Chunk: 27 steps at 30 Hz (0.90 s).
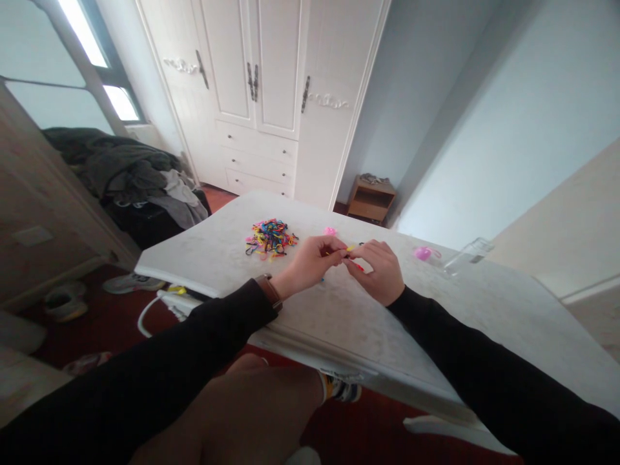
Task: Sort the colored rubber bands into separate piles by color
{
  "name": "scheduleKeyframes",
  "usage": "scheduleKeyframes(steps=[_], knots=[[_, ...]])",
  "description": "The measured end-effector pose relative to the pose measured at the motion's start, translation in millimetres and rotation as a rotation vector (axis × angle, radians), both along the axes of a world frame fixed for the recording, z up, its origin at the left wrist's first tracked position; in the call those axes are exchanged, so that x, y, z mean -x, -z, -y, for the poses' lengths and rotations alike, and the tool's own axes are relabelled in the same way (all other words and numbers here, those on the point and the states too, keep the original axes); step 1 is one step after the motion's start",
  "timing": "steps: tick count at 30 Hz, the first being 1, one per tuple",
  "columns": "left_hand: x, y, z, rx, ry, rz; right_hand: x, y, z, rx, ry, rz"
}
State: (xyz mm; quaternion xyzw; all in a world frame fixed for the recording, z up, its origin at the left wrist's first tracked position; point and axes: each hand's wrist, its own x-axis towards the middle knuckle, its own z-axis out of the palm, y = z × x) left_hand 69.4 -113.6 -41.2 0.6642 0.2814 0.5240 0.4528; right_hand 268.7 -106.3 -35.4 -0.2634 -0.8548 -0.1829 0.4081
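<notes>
Above the white table (pixel 232 248), my left hand (pixel 310 263) and my right hand (pixel 380 271) meet with pinched fingertips. Between them shows a small yellow band (pixel 351 248), which looks like an elastic hair tie; both hands seem to grip it, though the fingers hide part of it. A bit of red (pixel 359 267) shows just under my right fingers. Left of my hands lies a loose heap of small colourful hair ties (pixel 272 237). A pink hair tie bundle (pixel 330 230) rests just beyond my left fingers.
A pink round object (pixel 423 253) and a clear container (pixel 467 257) lying on its side are to the right. Behind the table stand a white wardrobe (pixel 271 64) and a small wooden cabinet (pixel 372 199). Clothes (pixel 130 171) are piled at left; shoes (pixel 133 283) are on the floor.
</notes>
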Motion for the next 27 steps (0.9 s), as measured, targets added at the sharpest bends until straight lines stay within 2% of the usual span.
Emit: scheduleKeyframes(steps=[5,8,12,15,18,22,27], knots=[[6.7,-0.5,4.9,-0.058,-0.074,-0.089,4.5,-3.8,6.3,0.001,-0.091,-0.023],[13.4,-0.5,7.9,-0.135,-0.187,-0.175,-3.2,-5.5,-0.3,0.053,-0.122,-0.059],[23.1,0.4,14.6,-0.278,-0.350,-0.297,-28.5,-3.5,-26.0,0.175,0.015,-0.201],[25.5,0.6,21.5,-0.398,-0.386,-0.350,-46.3,2.0,-46.2,0.382,0.163,-0.313],[24.7,0.8,26.4,-0.408,-0.414,-0.377,-54.1,8.5,-58.2,0.549,0.244,-0.362],[25.1,2.7,27.3,-0.342,-0.432,-0.348,-55.9,16.8,-64.9,0.598,0.261,-0.363],[27.0,5.0,26.5,-0.362,-0.416,-0.367,-61.9,26.8,-73.7,0.613,0.286,-0.341]])
